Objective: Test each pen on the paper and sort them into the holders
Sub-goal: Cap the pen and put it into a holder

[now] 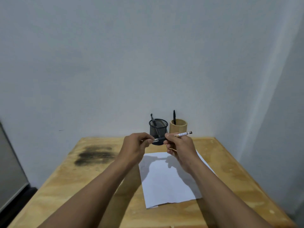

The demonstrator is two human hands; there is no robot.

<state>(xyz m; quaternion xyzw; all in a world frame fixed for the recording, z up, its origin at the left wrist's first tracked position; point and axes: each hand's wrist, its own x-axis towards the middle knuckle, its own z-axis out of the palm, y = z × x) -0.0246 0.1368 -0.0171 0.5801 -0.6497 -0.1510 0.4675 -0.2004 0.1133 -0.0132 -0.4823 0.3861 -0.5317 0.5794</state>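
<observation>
Wooden surface (102, 191), pale plywood, with dark sooty stain (95, 155) on its left part. Plain grey-white wall (131, 55) behind the surface. Grey panel (9, 170) left of the surface.

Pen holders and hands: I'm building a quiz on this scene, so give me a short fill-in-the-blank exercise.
1. The black mesh holder stands to the ___ of the bamboo holder.
2. Each holder contains ___ pen.
3. The right hand holds a pen above the white ___.

Missing words: left; one; paper
</observation>
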